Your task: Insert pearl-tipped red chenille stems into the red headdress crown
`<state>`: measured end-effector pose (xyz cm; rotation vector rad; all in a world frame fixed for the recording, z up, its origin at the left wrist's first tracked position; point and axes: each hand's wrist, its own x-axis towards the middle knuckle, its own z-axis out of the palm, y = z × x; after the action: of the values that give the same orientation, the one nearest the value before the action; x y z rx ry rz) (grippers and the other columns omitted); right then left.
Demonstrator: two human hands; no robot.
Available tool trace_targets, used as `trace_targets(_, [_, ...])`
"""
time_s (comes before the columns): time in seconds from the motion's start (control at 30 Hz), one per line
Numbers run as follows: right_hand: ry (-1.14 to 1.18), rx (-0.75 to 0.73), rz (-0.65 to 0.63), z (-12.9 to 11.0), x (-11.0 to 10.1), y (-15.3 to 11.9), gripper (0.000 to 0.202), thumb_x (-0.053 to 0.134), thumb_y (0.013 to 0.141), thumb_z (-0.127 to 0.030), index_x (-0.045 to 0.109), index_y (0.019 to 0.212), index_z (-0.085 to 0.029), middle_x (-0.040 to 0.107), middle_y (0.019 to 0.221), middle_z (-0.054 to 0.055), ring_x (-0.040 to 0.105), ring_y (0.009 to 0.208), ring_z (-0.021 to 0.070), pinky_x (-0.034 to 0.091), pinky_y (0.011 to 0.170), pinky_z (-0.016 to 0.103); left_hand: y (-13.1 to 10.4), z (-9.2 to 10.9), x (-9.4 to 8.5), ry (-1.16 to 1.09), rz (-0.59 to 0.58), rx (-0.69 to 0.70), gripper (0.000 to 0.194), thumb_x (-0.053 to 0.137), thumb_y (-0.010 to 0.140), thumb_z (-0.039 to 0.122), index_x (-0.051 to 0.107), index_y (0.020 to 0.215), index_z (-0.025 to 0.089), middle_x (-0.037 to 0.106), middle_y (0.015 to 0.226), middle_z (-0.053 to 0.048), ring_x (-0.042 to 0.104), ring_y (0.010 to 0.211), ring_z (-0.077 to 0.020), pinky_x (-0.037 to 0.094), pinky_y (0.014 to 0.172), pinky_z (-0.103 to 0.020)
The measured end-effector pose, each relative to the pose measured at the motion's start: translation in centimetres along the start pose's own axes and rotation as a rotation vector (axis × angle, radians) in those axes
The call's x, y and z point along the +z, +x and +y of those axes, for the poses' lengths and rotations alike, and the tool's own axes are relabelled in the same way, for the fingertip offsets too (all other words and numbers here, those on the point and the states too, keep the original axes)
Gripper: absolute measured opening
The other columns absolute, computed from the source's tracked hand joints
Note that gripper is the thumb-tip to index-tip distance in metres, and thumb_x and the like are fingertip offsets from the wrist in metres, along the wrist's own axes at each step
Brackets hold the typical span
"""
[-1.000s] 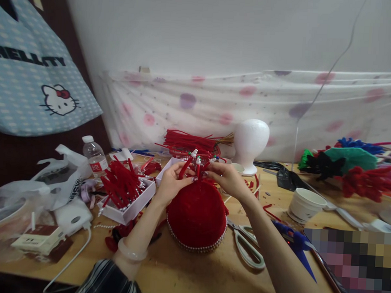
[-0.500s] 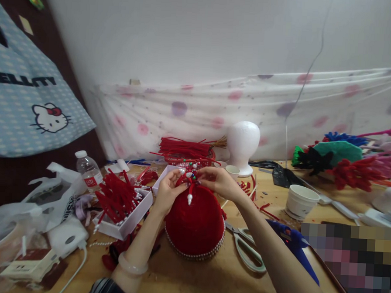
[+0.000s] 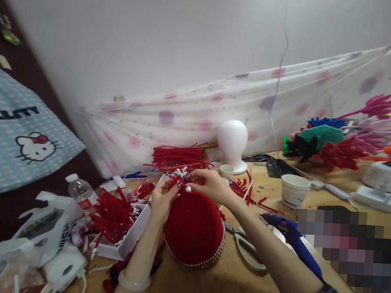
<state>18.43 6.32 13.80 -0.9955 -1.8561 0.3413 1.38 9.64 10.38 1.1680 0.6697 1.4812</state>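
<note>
A red velvet hat [image 3: 194,227] with a string of pearls round its lower rim sits on the table in front of me. At its top is a beaded ornament [image 3: 179,180] of red pieces, pearls and coloured beads. My left hand [image 3: 163,197] pinches the ornament's left side between thumb and fingers. From the right, my right hand [image 3: 208,184] has its fingers closed at the ornament's other side, near a large pearl [image 3: 188,188]. What exactly those right fingertips grip is hidden.
Scissors [image 3: 247,250] and a blue glue gun [image 3: 293,241] lie to the right, near a paper cup [image 3: 294,190]. A white box [image 3: 124,247] of red stems stands left. Behind are a foam head [image 3: 232,144], a basket of red stems [image 3: 178,156] and fuzzy flowers [image 3: 342,152].
The ornament has tilted between my fingers, its hanging pearl end shifting upward. Both hands stay at the hat's top. My view has turned and tilted slightly.
</note>
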Motion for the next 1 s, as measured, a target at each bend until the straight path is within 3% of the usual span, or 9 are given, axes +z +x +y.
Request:
trace_targets(0.17, [-0.061, -0.106, 0.107, 0.2, 0.5, 0.0, 0.011, 0.067, 0.078, -0.018, 0.068, 0.089, -0.018, 0.064, 0.078, 0.001, 0.057, 0.071, 0.0138, 0.044, 0.067, 0.026, 0.1, 0.4, 0.6, -0.040, 0.021, 0.000, 0.040, 0.086, 0.053, 0.035, 0.060, 0.073, 0.015, 0.051, 0.049, 0.010, 0.033, 0.037, -0.0002, 0.024, 0.038, -0.014])
trace_targets(0.37, [-0.067, -0.194, 0.186, 0.0, 0.7, 0.1, 0.006, 0.064, 0.081, -0.016, 0.065, 0.087, -0.019, 0.059, 0.087, 0.003, 0.055, 0.077, 0.0144, 0.045, 0.071, 0.028, -0.1, 1.6, 0.7, -0.140, 0.038, 0.026, 0.047, 0.082, 0.059, 0.037, 0.038, 0.062, 0.020, 0.031, 0.040, 0.015, 0.023, 0.033, -0.0009, 0.018, 0.036, -0.015])
trace_targets(0.73, [-0.072, -0.198, 0.120, -0.2, 0.8, 0.4, 0.006, 0.066, 0.083, -0.016, 0.062, 0.078, -0.018, 0.058, 0.075, -0.001, 0.053, 0.070, 0.0126, 0.040, 0.064, 0.024, -0.3, 2.9, 0.8, -0.114, -0.148, -0.050, 0.033, 0.079, 0.053, 0.020, 0.055, 0.076, 0.017, 0.044, 0.048, 0.012, 0.028, 0.036, -0.0003, 0.024, 0.038, -0.014])
trace_targets(0.9, [-0.088, -0.191, 0.099, -0.3, 0.8, 0.9, 0.007, 0.066, 0.081, -0.016, 0.061, 0.076, -0.018, 0.058, 0.078, 0.000, 0.051, 0.070, 0.0125, 0.039, 0.064, 0.025, 0.0, 3.2, 0.6, -0.045, -0.180, -0.031, 0.034, 0.081, 0.055, 0.023, 0.062, 0.083, 0.016, 0.056, 0.059, 0.008, 0.031, 0.039, 0.0002, 0.025, 0.039, -0.015])
trace_targets(1.0, [-0.093, -0.200, 0.049, -0.4, 0.5, 1.5, 0.006, 0.064, 0.079, -0.012, 0.063, 0.079, -0.018, 0.058, 0.083, 0.002, 0.051, 0.071, 0.0129, 0.040, 0.065, 0.025, 0.5, 3.4, 0.4, 0.004, -0.190, -0.015, 0.033, 0.083, 0.056, 0.026, 0.065, 0.081, 0.016, 0.053, 0.055, 0.009, 0.029, 0.038, 0.0002, 0.022, 0.038, -0.015])
